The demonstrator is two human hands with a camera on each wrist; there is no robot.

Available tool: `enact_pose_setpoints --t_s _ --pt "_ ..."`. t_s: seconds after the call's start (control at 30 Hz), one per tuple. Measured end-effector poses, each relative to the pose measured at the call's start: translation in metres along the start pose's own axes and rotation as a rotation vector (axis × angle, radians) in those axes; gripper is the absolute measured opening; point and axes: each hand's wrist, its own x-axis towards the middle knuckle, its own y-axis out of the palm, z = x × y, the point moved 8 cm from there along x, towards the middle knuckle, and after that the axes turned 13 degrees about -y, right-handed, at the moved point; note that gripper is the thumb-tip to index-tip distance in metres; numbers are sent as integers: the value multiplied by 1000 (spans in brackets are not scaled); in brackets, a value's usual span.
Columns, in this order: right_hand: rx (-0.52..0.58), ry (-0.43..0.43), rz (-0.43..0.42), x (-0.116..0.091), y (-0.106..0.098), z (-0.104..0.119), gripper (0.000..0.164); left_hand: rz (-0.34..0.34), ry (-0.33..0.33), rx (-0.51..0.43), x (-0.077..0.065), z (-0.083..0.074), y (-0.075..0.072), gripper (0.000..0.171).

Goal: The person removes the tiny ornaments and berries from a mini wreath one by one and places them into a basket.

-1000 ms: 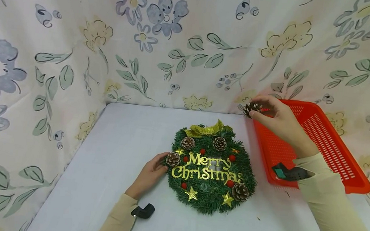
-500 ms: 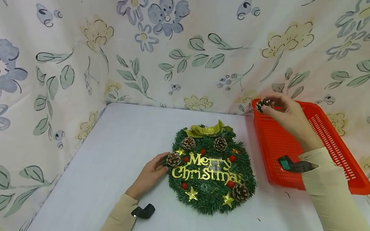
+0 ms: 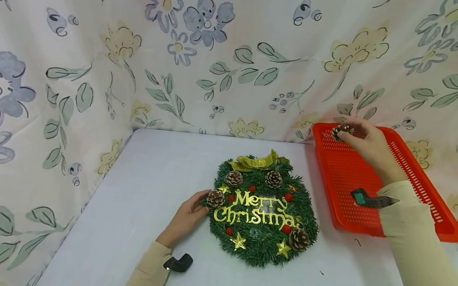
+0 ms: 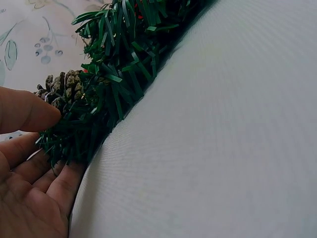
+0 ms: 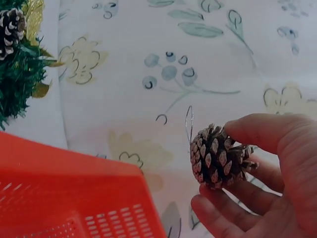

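A green wreath with gold "Merry Christmas" lettering, stars, red berries and several pinecones lies on the white table. At its left edge my left hand holds the rim beside a pinecone; in the left wrist view the thumb is above the greenery and the fingers reach under it. My right hand pinches a loose pinecone between thumb and fingers, over the far end of the red basket. A thin silver loop sticks up from this pinecone.
The perforated red basket stands at the table's right, beneath my right forearm. Behind the table hangs a flowered curtain. Small dark scraps lie on the tabletop between the wreath and the near right side.
My right hand has moved to the right with the pinecone, from the basket's far left corner to above its far end. The left hand and wreath have stayed in place.
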Motion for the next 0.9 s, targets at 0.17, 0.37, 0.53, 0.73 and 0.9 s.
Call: enact_pose_setpoints --t_s 0.17,0.37,0.53,0.73,0.9 --pt "-17 27 6 -1 -3 -9 57 2 6 3 1 0 0 56" --pt "-33 53 13 -2 -3 -15 61 -2 6 3 2 2 1 56" --pt "-79 68 31 -2 -1 -23 63 -6 4 9 2 2 1 56" --pt "-103 91 60 -2 1 -34 67 -14 3 23 1 3 0 55" --pt "-107 115 96 -2 4 -46 70 -20 0 27 1 4 -1 55"
